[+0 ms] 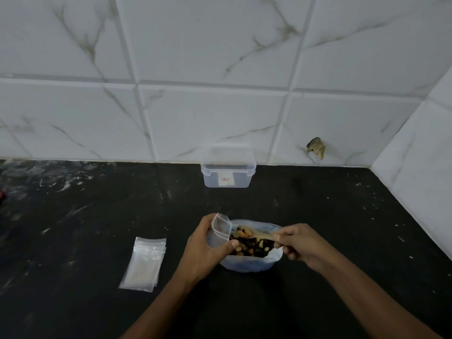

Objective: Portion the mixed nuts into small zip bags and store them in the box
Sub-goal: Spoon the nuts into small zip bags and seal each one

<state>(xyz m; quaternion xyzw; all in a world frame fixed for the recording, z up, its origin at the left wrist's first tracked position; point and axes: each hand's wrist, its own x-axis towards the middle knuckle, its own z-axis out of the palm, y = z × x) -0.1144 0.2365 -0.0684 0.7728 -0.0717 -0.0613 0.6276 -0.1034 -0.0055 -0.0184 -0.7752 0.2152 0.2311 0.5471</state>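
A stack of empty small zip bags is lying flat on the dark counter, at the near left. To its right, the left hand is pinching one small zip bag between thumb and fingers, holding it upright with its mouth pointing up at the left rim of the large bag of nuts; whether anything is inside it cannot be told. That large clear bag is sitting open on the counter, near and centre, holding mixed nuts, dark and pale pieces together. A pale spoon carrying a few light nuts is hovering over it, its handle gripped by the right hand. Far behind, against the tiled wall, a clear plastic box is standing uncovered, a white label on its front, apparently empty.
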